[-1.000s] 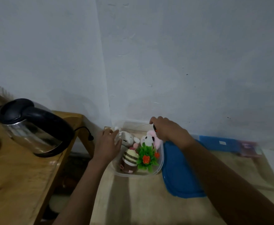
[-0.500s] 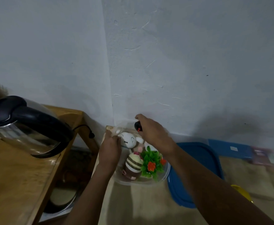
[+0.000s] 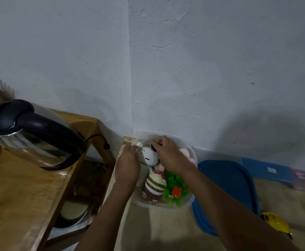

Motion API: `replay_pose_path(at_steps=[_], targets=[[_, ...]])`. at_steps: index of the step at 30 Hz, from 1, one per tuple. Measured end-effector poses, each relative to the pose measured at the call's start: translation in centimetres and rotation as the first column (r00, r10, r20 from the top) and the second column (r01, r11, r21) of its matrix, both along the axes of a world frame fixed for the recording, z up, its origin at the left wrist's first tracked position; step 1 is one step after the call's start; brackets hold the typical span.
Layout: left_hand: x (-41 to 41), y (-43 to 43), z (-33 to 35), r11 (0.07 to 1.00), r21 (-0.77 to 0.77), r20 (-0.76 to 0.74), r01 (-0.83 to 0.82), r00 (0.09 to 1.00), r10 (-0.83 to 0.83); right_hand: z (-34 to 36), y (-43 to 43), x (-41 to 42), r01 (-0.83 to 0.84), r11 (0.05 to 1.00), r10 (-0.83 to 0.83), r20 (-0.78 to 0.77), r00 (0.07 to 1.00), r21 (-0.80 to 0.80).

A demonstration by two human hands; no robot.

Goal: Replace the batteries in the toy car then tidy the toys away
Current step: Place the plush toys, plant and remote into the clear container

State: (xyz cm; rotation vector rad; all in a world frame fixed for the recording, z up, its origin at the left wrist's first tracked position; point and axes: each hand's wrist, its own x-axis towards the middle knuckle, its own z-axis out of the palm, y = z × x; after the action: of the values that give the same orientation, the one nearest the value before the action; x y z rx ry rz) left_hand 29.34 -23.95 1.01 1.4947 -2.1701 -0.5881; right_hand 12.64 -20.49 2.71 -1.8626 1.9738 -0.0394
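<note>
Both hands are down in the clear plastic tub (image 3: 192, 195), which sits on the floor in the wall corner, so the step in hand looks like stowing toys. The right hand (image 3: 171, 156) has its fingers curled round a small dark toy (image 3: 154, 146) at the tub's far edge. This may be the toy car, but too little of it shows to be sure. The left hand (image 3: 128, 165) lies at the tub's left rim beside the white plush (image 3: 148, 156); whether it grips rim, plush or nothing cannot be told. The striped plush (image 3: 155, 185), green plastic plant (image 3: 175, 189) and pink plush (image 3: 186, 153) already crowd the tub. To do this well, I would press the white plush aside with the left hand and seat the dark toy low in the gap, so nothing stands above the rim. The blue lid (image 3: 227, 187) lies just beside the tub and should then close flat. As for writing, 1 pale label (image 3: 272, 170) shows on the blue box (image 3: 256, 167) by the wall, too small to read. The kettle (image 3: 35, 134) shows no brand.
</note>
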Motion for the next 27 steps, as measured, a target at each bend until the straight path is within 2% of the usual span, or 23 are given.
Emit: replay_pose_path(at_steps=[2, 4, 6, 9, 13, 14, 16, 19, 21, 23, 27], targets=[[0.0, -0.1, -0.2, 1.000, -0.001, 0.023, 0.014, 1.000, -0.014, -0.4, 0.2, 0.3, 0.107, 0.988, -0.099, 0.080, 0.992, -0.108], [0.0, -0.2, -0.3, 1.000, 0.011, 0.049, 0.015, 0.999, -0.016, -0.2, 0.0, 0.5, 0.318, 0.932, -0.276, 0.226, 0.934, -0.177], [0.0, -0.1, -0.2, 1.000, 0.021, 0.062, 0.008, 0.998, -0.009, 0.1, -0.4, 0.5, 0.410, 0.893, -0.370, 0.217, 0.903, -0.184], [0.1, 0.0, 0.1, 1.000, 0.025, 0.033, 0.009, 0.999, -0.010, 0.4, -0.8, 0.8, 0.372, 0.906, -0.356, 0.112, 0.928, -0.201], [-0.1, 0.2, 0.7, 1.000, 0.017, 0.002, -0.002, 1.000, 0.002, 0.7, 0.0, 1.4, 0.227, 0.939, -0.263, -0.114, 0.958, -0.260], [-0.1, 0.2, 0.8, 1.000, 0.015, -0.006, -0.011, 1.000, 0.011, 1.0, 0.7, 1.3, 0.231, 0.926, -0.277, -0.123, 0.953, -0.297], [-0.1, 0.2, 0.9, 1.000, 0.011, -0.024, -0.019, 1.000, 0.019, 1.9, 2.4, 0.6, 0.342, 0.864, -0.374, -0.016, 0.927, -0.370], [-0.1, 0.3, 1.2, 0.999, 0.030, -0.083, -0.042, 0.996, 0.044, 3.1, 5.5, -1.0, 0.576, 0.716, -0.512, 0.264, 0.818, -0.394], [0.0, 0.2, 1.4, 0.993, 0.082, -0.152, -0.083, 0.984, 0.095, 3.3, 8.3, -2.1, 0.669, 0.605, -0.554, 0.375, 0.743, -0.431], [0.1, 0.2, 1.6, 0.978, 0.171, -0.202, -0.122, 0.967, 0.156, 3.1, 11.3, -3.3, 0.715, 0.556, -0.624, 0.355, 0.696, -0.424], [0.7, 0.9, 1.6, 0.930, 0.304, -0.233, -0.207, 0.930, 0.284, 1.9, 16.6, -6.0, 0.827, 0.519, -0.811, 0.181, 0.557, -0.217]])
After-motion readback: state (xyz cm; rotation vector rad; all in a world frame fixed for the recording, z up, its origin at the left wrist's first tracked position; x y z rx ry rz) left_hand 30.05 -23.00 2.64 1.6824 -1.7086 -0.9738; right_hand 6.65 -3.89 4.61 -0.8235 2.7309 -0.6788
